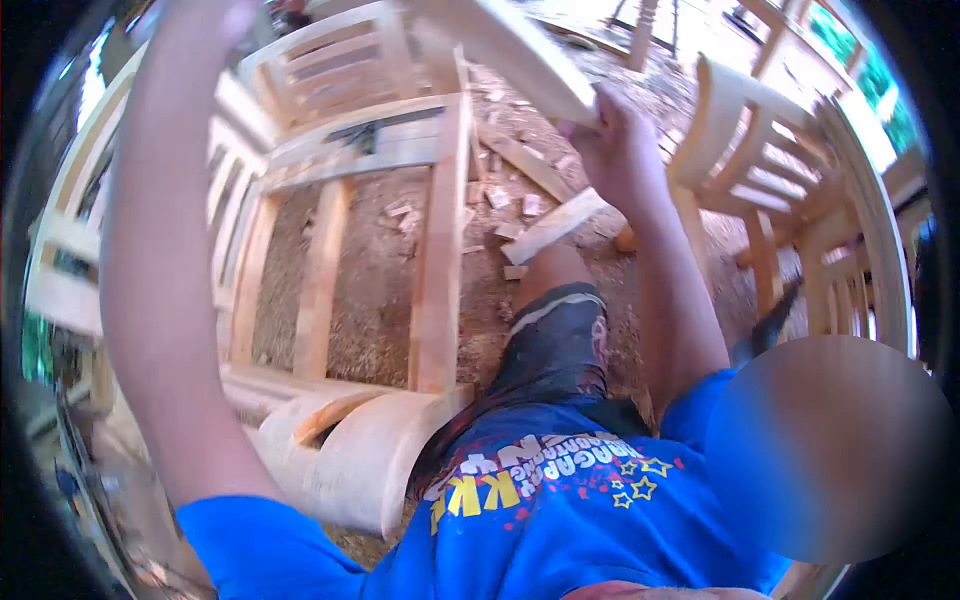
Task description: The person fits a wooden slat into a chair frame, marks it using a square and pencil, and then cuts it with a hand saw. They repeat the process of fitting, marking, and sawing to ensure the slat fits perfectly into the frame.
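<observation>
My right hand (615,145) is closed around the lower end of a pale wooden board (545,70), which slants up and out of the top of the view. At the upper left, my left hand (215,15) is smeared by motion and partly cut off, so its fingers cannot be read. Below and between my arms stands an unfinished wooden bench frame (437,270) with bare crosspieces and slatted sides. On its far rail lies a dark tool (368,135), too blurred to name.
Loose planks (558,225) and several wood offcuts (498,196) litter the dirt floor (375,270). A slatted wooden chair (765,150) stands at the right. Part of the curved front rail (375,460) reaches close to my body. A blurred round patch covers the lower right.
</observation>
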`<state>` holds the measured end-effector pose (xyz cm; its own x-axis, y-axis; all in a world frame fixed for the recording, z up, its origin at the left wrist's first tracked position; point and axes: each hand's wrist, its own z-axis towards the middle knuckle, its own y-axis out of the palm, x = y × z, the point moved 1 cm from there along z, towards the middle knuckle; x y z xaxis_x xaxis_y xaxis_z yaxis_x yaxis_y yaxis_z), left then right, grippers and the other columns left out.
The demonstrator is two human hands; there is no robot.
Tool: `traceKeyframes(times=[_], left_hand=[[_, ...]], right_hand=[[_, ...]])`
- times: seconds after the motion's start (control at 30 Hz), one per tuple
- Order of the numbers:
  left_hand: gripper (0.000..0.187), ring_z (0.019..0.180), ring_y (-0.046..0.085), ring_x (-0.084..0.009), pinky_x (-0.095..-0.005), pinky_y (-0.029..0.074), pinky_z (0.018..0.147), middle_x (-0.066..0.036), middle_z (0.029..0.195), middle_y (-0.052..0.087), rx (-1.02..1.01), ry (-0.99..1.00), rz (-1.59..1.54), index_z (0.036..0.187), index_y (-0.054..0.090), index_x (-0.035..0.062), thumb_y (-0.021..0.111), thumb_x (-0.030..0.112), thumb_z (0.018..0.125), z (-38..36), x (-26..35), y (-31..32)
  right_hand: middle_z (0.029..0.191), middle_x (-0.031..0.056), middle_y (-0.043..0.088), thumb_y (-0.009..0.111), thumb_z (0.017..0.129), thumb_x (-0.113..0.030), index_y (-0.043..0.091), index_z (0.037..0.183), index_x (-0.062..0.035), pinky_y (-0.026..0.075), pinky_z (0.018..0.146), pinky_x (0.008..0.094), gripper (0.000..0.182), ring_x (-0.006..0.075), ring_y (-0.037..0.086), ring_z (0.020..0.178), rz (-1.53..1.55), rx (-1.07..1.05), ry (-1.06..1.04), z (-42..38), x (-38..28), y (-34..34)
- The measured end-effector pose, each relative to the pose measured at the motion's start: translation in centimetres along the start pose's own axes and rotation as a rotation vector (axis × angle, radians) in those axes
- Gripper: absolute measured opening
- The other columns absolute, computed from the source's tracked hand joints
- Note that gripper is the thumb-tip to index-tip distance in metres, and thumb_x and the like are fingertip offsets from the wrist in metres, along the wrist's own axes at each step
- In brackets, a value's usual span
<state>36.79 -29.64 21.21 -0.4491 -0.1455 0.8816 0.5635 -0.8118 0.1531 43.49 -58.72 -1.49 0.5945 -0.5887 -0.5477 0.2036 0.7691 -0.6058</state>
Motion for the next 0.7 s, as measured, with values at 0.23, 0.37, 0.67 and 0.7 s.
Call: traceKeyframes(times=[0.23, 0.37, 0.67, 0.7], left_hand=[[0.079, 0.11, 0.067, -0.0279, -0.0428, 0.06, 0.099, -0.016, 0.123, 0.061, -0.056, -0.542, -0.082, 0.135, 0.052, 0.0044, 0.086, 0.053, 0.083, -1.0, -19.3, -10.5], [0.086, 0.099, 0.068, -0.0267, -0.0426, 0.063, 0.089, -0.016, 0.114, 0.064, -0.121, -0.791, 0.034, 0.14, 0.051, 0.0089, 0.079, 0.068, 0.083, -7.4, -24.8, -9.7], [0.093, 0.101, 0.066, -0.0296, -0.0457, 0.06, 0.085, -0.02, 0.117, 0.061, -0.09, -1.059, 0.204, 0.144, 0.05, 0.009, 0.056, 0.082, 0.088, -9.8, -34.8, -13.9], [0.093, 0.1, 0.067, -0.0288, -0.0454, 0.06, 0.084, -0.019, 0.118, 0.062, -0.089, -1.075, 0.246, 0.145, 0.05, 0.0094, 0.055, 0.083, 0.088, -9.5, -34.4, -14.4]], right_hand=[[0.099, 0.0193, 0.075, 0.079, 0.085, -0.018, 0.072, 0.121, -0.014, 0.057, 0.084, 0.0507, 0.037, 0.0412, 0.072, 0.095, -0.328, -0.214, -0.005, 0.6, 7.2, -3.4], [0.101, 0.0197, 0.074, 0.079, 0.082, -0.015, 0.073, 0.115, -0.0089, 0.056, 0.085, 0.0504, 0.034, 0.0428, 0.07, 0.094, -0.328, -0.372, 0.011, 0.0, 11.8, -1.9], [0.091, 0.0256, 0.071, 0.082, 0.083, -0.017, 0.071, 0.1, -0.0048, 0.052, 0.079, 0.055, 0.023, 0.0471, 0.068, 0.093, -0.303, -0.516, 0.04, -2.4, 13.4, 4.9], [0.091, 0.0256, 0.071, 0.082, 0.083, -0.017, 0.072, 0.101, -0.0049, 0.052, 0.079, 0.0551, 0.024, 0.0472, 0.068, 0.093, -0.308, -0.505, 0.02, -2.0, 12.7, 5.7]])
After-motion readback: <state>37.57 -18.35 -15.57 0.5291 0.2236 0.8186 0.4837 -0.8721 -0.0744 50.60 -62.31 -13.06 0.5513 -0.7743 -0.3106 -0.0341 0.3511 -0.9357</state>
